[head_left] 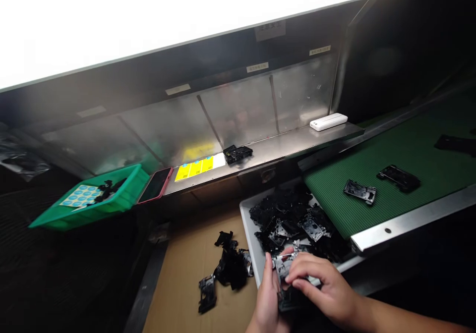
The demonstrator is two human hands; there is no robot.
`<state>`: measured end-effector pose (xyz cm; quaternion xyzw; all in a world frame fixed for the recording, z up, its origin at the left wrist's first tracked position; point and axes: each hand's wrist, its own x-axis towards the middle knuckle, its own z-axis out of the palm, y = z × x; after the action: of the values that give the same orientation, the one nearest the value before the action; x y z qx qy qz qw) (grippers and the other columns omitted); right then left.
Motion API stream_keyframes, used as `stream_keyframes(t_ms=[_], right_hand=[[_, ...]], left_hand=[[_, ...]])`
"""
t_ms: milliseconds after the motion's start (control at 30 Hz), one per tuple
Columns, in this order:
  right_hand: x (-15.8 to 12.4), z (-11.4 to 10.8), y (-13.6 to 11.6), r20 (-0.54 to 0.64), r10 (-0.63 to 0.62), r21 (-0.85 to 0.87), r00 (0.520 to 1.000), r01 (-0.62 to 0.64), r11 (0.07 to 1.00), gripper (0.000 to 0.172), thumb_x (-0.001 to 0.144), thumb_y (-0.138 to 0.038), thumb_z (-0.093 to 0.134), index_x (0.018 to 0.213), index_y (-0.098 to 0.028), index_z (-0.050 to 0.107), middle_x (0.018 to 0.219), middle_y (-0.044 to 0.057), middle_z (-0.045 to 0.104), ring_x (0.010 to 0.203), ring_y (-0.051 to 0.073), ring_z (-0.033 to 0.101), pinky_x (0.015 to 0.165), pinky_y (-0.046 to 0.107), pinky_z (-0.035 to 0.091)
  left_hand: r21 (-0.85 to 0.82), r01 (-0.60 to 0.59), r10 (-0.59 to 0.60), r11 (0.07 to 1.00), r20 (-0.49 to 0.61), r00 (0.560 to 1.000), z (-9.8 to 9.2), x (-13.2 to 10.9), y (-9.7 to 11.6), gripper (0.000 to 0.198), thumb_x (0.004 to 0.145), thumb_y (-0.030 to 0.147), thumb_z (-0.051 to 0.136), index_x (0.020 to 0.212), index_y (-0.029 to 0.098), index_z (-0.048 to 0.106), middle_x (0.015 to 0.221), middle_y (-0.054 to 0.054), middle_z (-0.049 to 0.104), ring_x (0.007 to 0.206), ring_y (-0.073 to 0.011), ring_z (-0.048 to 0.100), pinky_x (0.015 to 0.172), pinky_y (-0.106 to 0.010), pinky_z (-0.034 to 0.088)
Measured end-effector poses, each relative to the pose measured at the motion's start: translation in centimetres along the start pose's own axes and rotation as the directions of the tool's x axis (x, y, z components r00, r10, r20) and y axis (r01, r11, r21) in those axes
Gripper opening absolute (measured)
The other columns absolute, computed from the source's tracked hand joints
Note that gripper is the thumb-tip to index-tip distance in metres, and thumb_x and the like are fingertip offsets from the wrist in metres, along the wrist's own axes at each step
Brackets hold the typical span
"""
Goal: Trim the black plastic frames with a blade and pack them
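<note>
My left hand (268, 301) and my right hand (323, 286) meet at the bottom centre, both closed around a small stack of black plastic parts (288, 293). The right hand's fingers lie curled over the top of the stack, the left cups it from the side. They hover at the near edge of a metal tray (248, 234) heaped with several black and silver parts (293, 224).
A loose pile of black parts (226, 268) lies on cardboard to the left. A green conveyor belt (409, 149) at right carries black parts (360, 192). On the steel shelf sit a white box (328, 121), yellow labels (195, 168), a phone (155, 185) and a green bin (92, 199).
</note>
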<state>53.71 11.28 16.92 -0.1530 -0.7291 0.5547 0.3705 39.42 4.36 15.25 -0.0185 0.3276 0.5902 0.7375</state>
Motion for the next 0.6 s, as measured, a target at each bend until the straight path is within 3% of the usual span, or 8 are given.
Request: stream_keyframes(t_ms=[267, 333, 400, 433, 467, 500, 533, 600], right_hand=[[-0.1, 0.7, -0.4, 0.058, -0.010, -0.008, 0.998, 0.011, 1.000, 0.016, 0.096, -0.018, 0.063, 0.101, -0.023, 0.077, 0.095, 0.005, 0.077, 0.092, 0.019, 0.070, 0.094, 0.034, 0.053], [-0.2, 0.8, -0.5, 0.052, -0.003, -0.005, 0.999, 0.003, 1.000, 0.015, 0.096, -0.019, 0.062, 0.100, -0.023, 0.077, 0.094, 0.005, 0.076, 0.092, 0.019, 0.070, 0.093, 0.034, 0.053], [-0.4, 0.6, -0.4, -0.007, 0.019, -0.008, 1.000, -0.019, 1.000, 0.016, 0.098, -0.022, 0.060, 0.100, -0.023, 0.076, 0.094, 0.006, 0.075, 0.091, 0.020, 0.069, 0.089, 0.034, 0.054], [-0.5, 0.5, -0.3, -0.056, 0.036, -0.012, 0.998, -0.036, 0.999, 0.016, 0.099, -0.024, 0.059, 0.100, -0.023, 0.076, 0.094, 0.007, 0.074, 0.091, 0.020, 0.068, 0.087, 0.033, 0.054], [-0.6, 0.3, -0.2, -0.110, 0.054, -0.015, 0.993, -0.056, 0.998, 0.017, 0.099, -0.025, 0.059, 0.100, -0.023, 0.075, 0.095, 0.007, 0.073, 0.092, 0.021, 0.068, 0.085, 0.033, 0.054], [-0.7, 0.0, -0.1, -0.159, 0.073, -0.016, 0.985, -0.076, 0.997, 0.017, 0.100, -0.026, 0.058, 0.099, -0.023, 0.075, 0.095, 0.007, 0.072, 0.091, 0.020, 0.068, 0.084, 0.032, 0.054], [-0.8, -0.3, 0.1, -0.200, 0.091, -0.013, 0.976, -0.096, 0.995, 0.017, 0.100, -0.027, 0.058, 0.098, -0.023, 0.074, 0.096, 0.007, 0.071, 0.092, 0.020, 0.067, 0.084, 0.031, 0.054], [-1.2, -0.9, 0.5, -0.256, 0.131, -0.003, 0.958, -0.136, 0.991, 0.017, 0.100, -0.029, 0.058, 0.098, -0.023, 0.074, 0.096, 0.006, 0.069, 0.093, 0.020, 0.067, 0.085, 0.030, 0.054]], left_hand=[[-0.001, -0.010, 0.010, 1.000, -0.044, 0.999, -0.1, -1.4, -0.4, 0.061, 0.093, 0.062, 0.049, 0.137, 0.020, 0.059, 0.118, -0.011, 0.073, 0.112, -0.0277, 0.068, 0.101, -0.039, 0.049], [0.056, -0.015, 0.017, 0.998, -0.044, 0.999, -0.1, -1.6, -0.6, 0.065, 0.093, 0.065, 0.047, 0.140, 0.022, 0.056, 0.116, -0.011, 0.074, 0.109, -0.0284, 0.069, 0.098, -0.041, 0.051], [0.228, -0.057, 0.077, 0.972, -0.079, 0.994, -0.8, -1.4, -0.1, 0.070, 0.091, 0.070, 0.043, 0.143, 0.023, 0.052, 0.114, -0.012, 0.074, 0.104, -0.0291, 0.070, 0.094, -0.043, 0.053], [0.403, -0.105, 0.163, 0.909, -0.113, 0.980, -1.5, -1.2, 0.5, 0.071, 0.092, 0.071, 0.037, 0.144, 0.024, 0.051, 0.113, -0.012, 0.073, 0.101, -0.0285, 0.071, 0.092, -0.043, 0.054], [0.605, -0.146, 0.283, 0.783, -0.138, 0.949, -2.5, -0.9, 1.3, 0.072, 0.094, 0.072, 0.031, 0.145, 0.025, 0.049, 0.112, -0.012, 0.073, 0.098, -0.0277, 0.072, 0.090, -0.043, 0.054], [0.783, -0.165, 0.417, 0.600, -0.130, 0.899, -3.8, -0.5, 2.5, 0.071, 0.095, 0.070, 0.026, 0.146, 0.025, 0.047, 0.114, -0.013, 0.072, 0.097, -0.0271, 0.072, 0.090, -0.043, 0.055], [0.943, -0.120, 0.574, 0.310, -0.085, 0.814, -5.3, -0.1, 3.9, 0.070, 0.097, 0.067, 0.018, 0.146, 0.026, 0.045, 0.114, -0.012, 0.072, 0.096, -0.0258, 0.072, 0.089, -0.043, 0.055], [0.989, -0.045, 0.695, 0.144, -0.068, 0.716, -8.4, 0.7, 7.0, 0.069, 0.094, 0.063, 0.036, 0.150, 0.023, 0.037, 0.132, -0.017, 0.062, 0.118, -0.0303, 0.064, 0.105, -0.048, 0.046]])
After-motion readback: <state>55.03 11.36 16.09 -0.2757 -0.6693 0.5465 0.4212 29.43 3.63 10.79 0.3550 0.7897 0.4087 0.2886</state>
